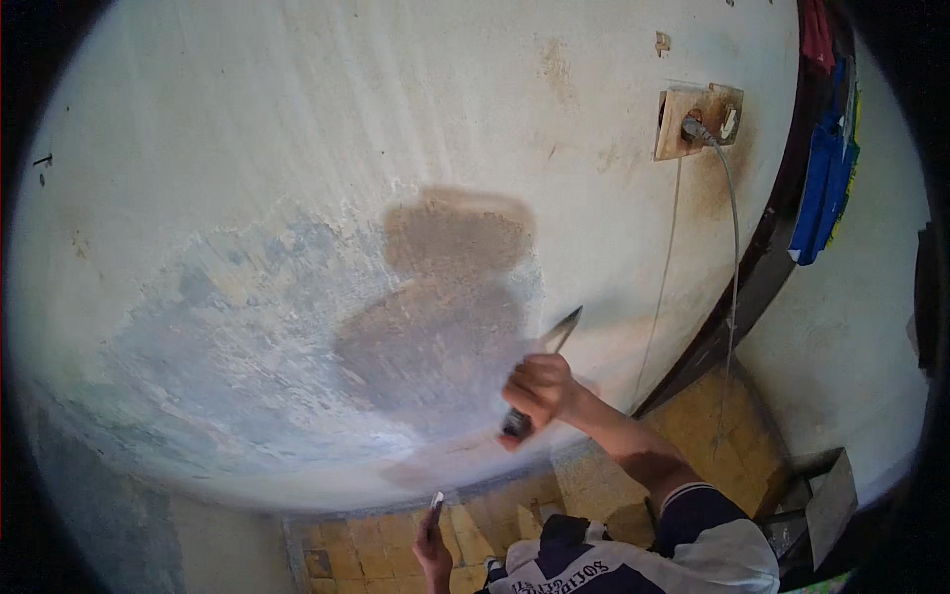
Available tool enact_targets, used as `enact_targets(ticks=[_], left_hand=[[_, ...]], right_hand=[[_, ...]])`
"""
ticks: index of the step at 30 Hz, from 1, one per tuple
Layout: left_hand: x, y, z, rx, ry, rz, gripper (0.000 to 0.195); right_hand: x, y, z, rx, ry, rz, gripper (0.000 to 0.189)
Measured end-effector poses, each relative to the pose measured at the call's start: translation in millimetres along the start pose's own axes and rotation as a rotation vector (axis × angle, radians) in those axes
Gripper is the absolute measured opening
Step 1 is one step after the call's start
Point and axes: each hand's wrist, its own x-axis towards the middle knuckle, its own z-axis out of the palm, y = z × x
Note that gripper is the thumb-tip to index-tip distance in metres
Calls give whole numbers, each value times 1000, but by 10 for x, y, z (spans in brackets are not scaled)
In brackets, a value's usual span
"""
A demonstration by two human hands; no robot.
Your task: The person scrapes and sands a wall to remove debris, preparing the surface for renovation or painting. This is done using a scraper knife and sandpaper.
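Observation:
My right hand (540,390) grips a scraper by its dark handle (516,425). Its pointed-looking metal blade (565,330) slants up and right in front of the white wall (475,111); whether it touches the wall I cannot tell. Low in the view, my left hand (433,555) holds a slim dark object (429,522) with a pale tip, too small to identify. Left of the scraper spreads a large rough patch (245,334) where paint has come off, showing grey-blue and cream layers. A brown-grey shadow (445,312) falls across the patch's right side.
A scorched wall socket (679,122) holds a grey plug (696,130), its cable (735,245) hanging to the yellow tiled floor (364,546). Blue cloth (824,185) hangs by the dark frame at right. A grey box-like object (830,505) stands at lower right. A nail (44,160) juts out at far left.

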Motion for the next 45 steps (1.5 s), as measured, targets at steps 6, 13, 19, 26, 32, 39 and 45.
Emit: enact_targets(ticks=[6, 13, 19, 26, 32, 39, 45], left_hand=[[-185, -53, -213, 183, 4, -97, 41], [54, 886, 265, 488, -411, -33, 42], [836, 1421, 722, 733, -610, 735, 72], [1672, 2741, 1660, 792, -553, 1395, 68], [1880, 2964, 2407, 858, -407, 1500, 44], [1447, 1117, 1964, 779, -1202, 961, 45], [932, 324, 1025, 705, -1206, 729, 62]], right_hand=[[-913, -950, 87, 390, -267, 509, 41], [-1708, -2494, 89, 337, -482, 1393, 27], [-1361, -2679, -87, 530, -537, 1521, 39], [-1286, -2651, -241, 370, -591, 1467, 47], [-1461, -2806, -288, 177, -340, 1305, 45], [-1734, -2854, -414, 203, -313, 1332, 41], [-1693, -2691, -545, 255, -413, 1467, 46]])
